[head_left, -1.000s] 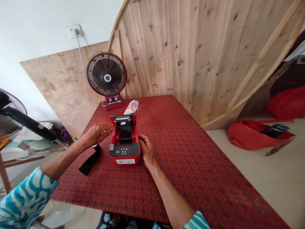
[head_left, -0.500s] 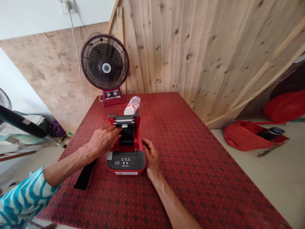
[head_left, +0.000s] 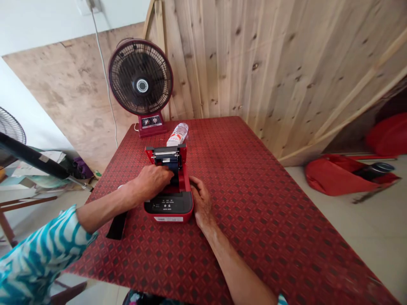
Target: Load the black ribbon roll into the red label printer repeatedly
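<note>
A red and black label printer (head_left: 169,205) stands on the table with its lid raised, and dark shiny ribbon (head_left: 173,164) shows inside, under the lid's roller. My left hand (head_left: 154,180) reaches in from the left. Its fingers are curled closed against the ribbon, and the fingertips are partly hidden in the opening. My right hand (head_left: 202,203) grips the printer's right side, thumb along the wall and fingers bent around it. A loose black strip (head_left: 117,224) lies on the table below my left forearm.
Behind the printer a clear plastic bottle (head_left: 178,134) lies on its side. A dark red fan (head_left: 142,87) stands at the back left of the patterned red table (head_left: 254,199). Wooden boards (head_left: 222,59) rise behind; a red bag (head_left: 333,176) is on the floor at right.
My left hand has moved right, from the lid's left edge deeper into the printer's opening, its fingers now on the ribbon. My right hand stays at the printer's side. The view has shifted slightly.
</note>
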A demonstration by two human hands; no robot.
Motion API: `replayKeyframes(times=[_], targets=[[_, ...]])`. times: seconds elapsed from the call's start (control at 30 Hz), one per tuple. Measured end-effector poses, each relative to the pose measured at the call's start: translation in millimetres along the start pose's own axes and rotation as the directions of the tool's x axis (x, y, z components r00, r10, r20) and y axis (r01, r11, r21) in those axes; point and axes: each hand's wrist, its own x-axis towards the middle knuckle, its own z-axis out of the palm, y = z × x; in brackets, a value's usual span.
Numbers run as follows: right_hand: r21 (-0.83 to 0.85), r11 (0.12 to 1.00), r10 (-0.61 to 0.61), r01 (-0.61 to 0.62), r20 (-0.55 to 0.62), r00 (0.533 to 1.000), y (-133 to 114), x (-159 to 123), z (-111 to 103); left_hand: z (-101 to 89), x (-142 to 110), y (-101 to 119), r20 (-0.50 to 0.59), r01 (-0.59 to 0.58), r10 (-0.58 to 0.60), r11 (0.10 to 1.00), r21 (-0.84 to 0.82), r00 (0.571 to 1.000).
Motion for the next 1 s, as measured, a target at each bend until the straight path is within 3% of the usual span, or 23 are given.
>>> replayKeyframes(times=[0.07, 0.17, 0.33, 0.43, 0.5, 0.57, 0.67, 0.83, 0.9, 1.0], targets=[[0.004, 1.0, -0.016, 0.016, -0.003, 1.0, 1.2, 0.8, 1.2, 0.6, 15.2, 3.7, 0.068, -0.011, 0.008, 0.999, 0.039, 0.998], [0.011, 0.999, -0.052, 0.052, 0.0, 0.999, 2.7, 2.5, 3.4, 2.3, 29.2, 6.8, 0.075, -0.025, 0.019, 0.996, 0.088, 0.997], [0.011, 0.995, -0.096, 0.096, -0.018, 0.995, 3.6, 5.4, 6.3, -7.0, 16.6, 6.7, 0.06, 0.02, -0.025, 0.997, 0.081, 0.998], [0.033, 0.996, -0.087, 0.087, -0.008, 0.996, 2.4, 5.2, 6.9, -17.6, -1.2, -1.9, -0.065, 0.028, -0.031, 0.999, -0.044, 0.997], [0.045, 0.997, -0.07, 0.07, -0.001, 0.998, 1.6, 4.8, 7.1, -22.0, -13.1, -11.9, -0.146, -0.027, -0.011, 0.966, -0.256, 0.989], [0.054, 0.996, -0.067, 0.067, 0.0, 0.998, 1.6, 4.9, 7.2, -22.1, -24.9, -22.3, -0.202, -0.09, -0.019, 0.849, -0.52, 0.979], [0.063, 0.995, -0.079, 0.079, 0.009, 0.997, 2.7, 5.8, 6.8, -15.1, -41.0, -33.8, -0.264, -0.162, -0.102, 0.567, -0.808, 0.959], [0.07, 0.995, -0.066, 0.065, 0.009, 0.998, 4.0, 5.7, 6.5, 2.4, -53.5, -38.7, -0.234, -0.203, -0.117, 0.228, -0.952, 0.965], [0.073, 0.996, -0.056, 0.055, 0.012, 0.998, 3.2, 5.0, 6.7, 8.0, -51.1, -36.7, -0.195, -0.18, -0.104, 0.136, -0.974, 0.975], [0.063, 0.996, -0.06, 0.059, 0.012, 0.998, 1.3, 4.3, 6.9, 13.1, -43.0, -30.4, -0.136, -0.114, -0.202, 0.115, -0.987, 0.97]])
